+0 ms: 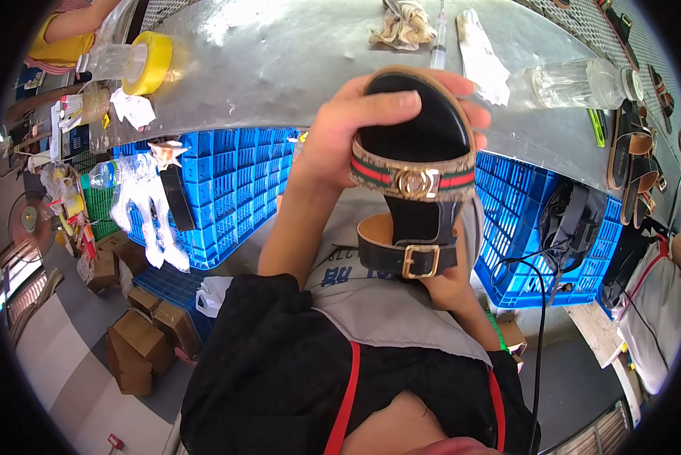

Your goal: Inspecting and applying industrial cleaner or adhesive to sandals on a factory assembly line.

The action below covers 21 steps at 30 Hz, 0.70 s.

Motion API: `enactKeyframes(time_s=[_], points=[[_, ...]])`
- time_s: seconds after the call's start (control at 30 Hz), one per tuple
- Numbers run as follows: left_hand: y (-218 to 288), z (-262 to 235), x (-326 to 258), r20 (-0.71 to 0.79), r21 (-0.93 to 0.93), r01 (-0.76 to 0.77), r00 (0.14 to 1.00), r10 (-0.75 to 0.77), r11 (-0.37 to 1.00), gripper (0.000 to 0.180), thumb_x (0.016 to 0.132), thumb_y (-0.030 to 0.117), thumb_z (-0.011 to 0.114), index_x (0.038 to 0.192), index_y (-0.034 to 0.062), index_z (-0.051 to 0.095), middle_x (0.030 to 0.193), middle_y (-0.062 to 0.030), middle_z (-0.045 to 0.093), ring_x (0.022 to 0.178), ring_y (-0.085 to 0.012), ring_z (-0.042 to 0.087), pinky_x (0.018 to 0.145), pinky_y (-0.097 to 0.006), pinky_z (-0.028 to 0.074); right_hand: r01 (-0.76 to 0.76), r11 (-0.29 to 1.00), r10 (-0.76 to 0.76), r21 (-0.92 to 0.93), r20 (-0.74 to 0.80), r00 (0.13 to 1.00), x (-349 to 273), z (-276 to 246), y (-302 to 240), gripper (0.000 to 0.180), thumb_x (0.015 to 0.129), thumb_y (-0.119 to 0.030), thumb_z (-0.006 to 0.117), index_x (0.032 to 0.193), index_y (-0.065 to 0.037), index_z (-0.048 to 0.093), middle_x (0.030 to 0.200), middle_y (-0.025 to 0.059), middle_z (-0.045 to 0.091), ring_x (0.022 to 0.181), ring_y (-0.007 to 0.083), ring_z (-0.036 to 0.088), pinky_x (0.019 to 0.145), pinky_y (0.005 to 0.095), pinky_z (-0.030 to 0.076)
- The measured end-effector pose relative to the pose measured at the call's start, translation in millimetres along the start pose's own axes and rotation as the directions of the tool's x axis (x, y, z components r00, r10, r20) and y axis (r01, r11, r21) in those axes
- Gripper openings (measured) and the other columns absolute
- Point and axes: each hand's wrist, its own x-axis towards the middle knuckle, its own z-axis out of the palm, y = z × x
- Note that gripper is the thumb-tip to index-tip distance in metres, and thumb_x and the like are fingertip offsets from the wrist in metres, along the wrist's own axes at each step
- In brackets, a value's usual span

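A black sandal (412, 136) is held up in front of my chest, toe end away from me and its insole facing up. Across it runs a tan strap with a green-red-green stripe and a gold metal ornament; a black ankle strap with a gold buckle hangs nearer me. My left hand (344, 125) grips the toe end, thumb on the insole and fingers wrapped under to the far side. Below, my right hand (450, 284) is at the heel end, largely hidden behind the ankle strap, its fingers closed round that part.
On the metal table (249, 68) lie a crumpled cloth (402, 26), a syringe (439, 45), a clear bottle (579, 83), a green cutter (598, 127) and a yellow tape roll (158, 64). More sandals (628, 144) stand at the right. Blue crates (238, 186) sit underneath. A person's arm (71, 21) shows far left.
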Motion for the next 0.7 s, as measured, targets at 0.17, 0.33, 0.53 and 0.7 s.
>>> enactKeyframes(time_s=[0.17,0.33,0.53,0.7], points=[[17.3,-25.9,11.1,0.033,-0.052,0.008,0.999,-0.006,0.999,0.051,0.100,0.026,0.045,0.138,-0.0082,0.045,0.128,-0.0300,0.059,0.121,-0.0426,0.060,0.102,-0.053,0.051,-0.205,0.707,0.160,0.677,0.129,0.979,10.4,1.3,-1.3,0.091,0.090,-0.012,0.064,0.157,-0.009,0.003,0.144,0.0228,0.041,0.120,0.0360,0.058,0.092,0.0478,0.055],[46.7,-19.6,31.8,-0.217,-0.032,-0.105,0.971,0.096,0.994,0.053,0.099,0.026,0.044,0.141,-0.0055,0.044,0.142,-0.0288,0.050,0.132,-0.0439,0.050,0.108,-0.058,0.044,-0.147,0.690,0.079,0.709,0.129,0.989,32.7,4.9,-16.4,0.096,0.086,-0.016,0.067,0.157,-0.011,0.002,0.144,0.0329,0.039,0.117,0.0515,0.058,0.079,0.0516,0.062],[58.9,21.2,54.2,-0.098,-0.172,-0.390,0.920,0.379,0.905,0.047,0.100,0.033,0.042,0.131,-0.0026,0.049,0.124,-0.0233,0.061,0.110,-0.0371,0.064,0.087,-0.052,0.059,0.034,0.664,-0.104,0.747,0.047,0.994,76.0,4.6,-41.1,0.099,0.079,-0.008,0.063,0.158,-0.012,0.004,0.143,0.0310,0.040,0.109,0.0472,0.062,0.074,0.0468,0.060],[49.1,25.8,63.3,-0.106,-0.417,-0.352,0.935,0.340,0.838,0.040,0.098,0.034,0.046,0.120,0.0018,0.054,0.111,-0.0191,0.065,0.096,-0.0307,0.068,0.076,-0.043,0.063,0.089,0.661,-0.191,0.745,0.052,0.980,86.0,-2.9,-40.9,0.104,0.073,-0.009,0.061,0.159,-0.010,0.003,0.144,0.0297,0.039,0.113,0.0483,0.059,0.081,0.0493,0.057]])
